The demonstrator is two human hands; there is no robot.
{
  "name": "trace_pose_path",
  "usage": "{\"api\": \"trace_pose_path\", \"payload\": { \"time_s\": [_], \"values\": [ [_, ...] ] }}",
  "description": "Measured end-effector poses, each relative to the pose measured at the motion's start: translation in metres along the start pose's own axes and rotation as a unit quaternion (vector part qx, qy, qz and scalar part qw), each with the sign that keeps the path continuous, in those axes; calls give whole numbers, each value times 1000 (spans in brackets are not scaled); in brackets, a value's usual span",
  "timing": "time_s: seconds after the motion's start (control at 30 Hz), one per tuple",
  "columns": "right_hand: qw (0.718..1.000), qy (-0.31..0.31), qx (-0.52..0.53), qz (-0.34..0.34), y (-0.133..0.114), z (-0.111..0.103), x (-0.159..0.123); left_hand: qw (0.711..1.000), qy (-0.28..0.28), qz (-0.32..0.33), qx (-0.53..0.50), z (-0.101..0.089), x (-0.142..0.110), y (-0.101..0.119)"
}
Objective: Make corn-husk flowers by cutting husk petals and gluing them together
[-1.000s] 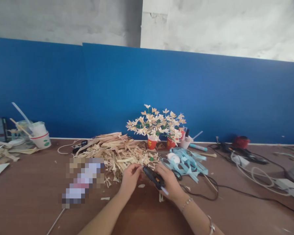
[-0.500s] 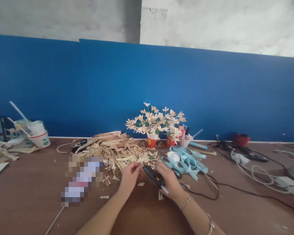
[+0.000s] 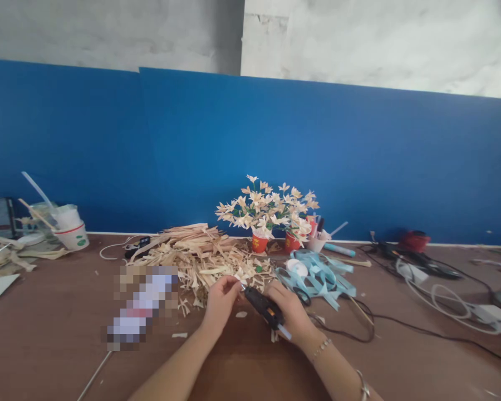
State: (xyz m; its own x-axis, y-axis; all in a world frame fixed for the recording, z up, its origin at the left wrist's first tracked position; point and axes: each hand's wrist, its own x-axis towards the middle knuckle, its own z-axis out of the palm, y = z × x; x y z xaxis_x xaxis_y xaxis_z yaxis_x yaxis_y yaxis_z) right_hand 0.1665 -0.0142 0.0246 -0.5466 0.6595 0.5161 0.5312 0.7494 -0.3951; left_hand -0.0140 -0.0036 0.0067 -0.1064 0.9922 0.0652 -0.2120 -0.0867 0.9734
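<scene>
A right hand [image 3: 291,309] held a black glue gun [image 3: 260,306] over a brown table [image 3: 250,367], its tip beside the left hand [image 3: 220,302] — fingers curled, though whether they gripped anything could not be made out. Beyond lay a heap of pale dry strips [image 3: 192,250], blue ribbon [image 3: 317,273] to its right, cream flowers [image 3: 256,200] in red cups [image 3: 259,244] behind.

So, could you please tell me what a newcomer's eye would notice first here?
Probably the pale flowers in two red cups, just in front of the blue board. Next might come the black glue gun in the right hand, low in the centre, its tip near the left hand. Mostly left of the cups spreads a heap of pale strips.
</scene>
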Motion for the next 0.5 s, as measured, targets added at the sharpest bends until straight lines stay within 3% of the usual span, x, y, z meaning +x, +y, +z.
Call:
{"api": "trace_pose_path", "payload": {
  "time_s": [0.5],
  "values": [
    [1000, 1, -7, -7, -3, -1, 2, 1000, 8, -11, -7, 2, -1, 2]
  ]
}}
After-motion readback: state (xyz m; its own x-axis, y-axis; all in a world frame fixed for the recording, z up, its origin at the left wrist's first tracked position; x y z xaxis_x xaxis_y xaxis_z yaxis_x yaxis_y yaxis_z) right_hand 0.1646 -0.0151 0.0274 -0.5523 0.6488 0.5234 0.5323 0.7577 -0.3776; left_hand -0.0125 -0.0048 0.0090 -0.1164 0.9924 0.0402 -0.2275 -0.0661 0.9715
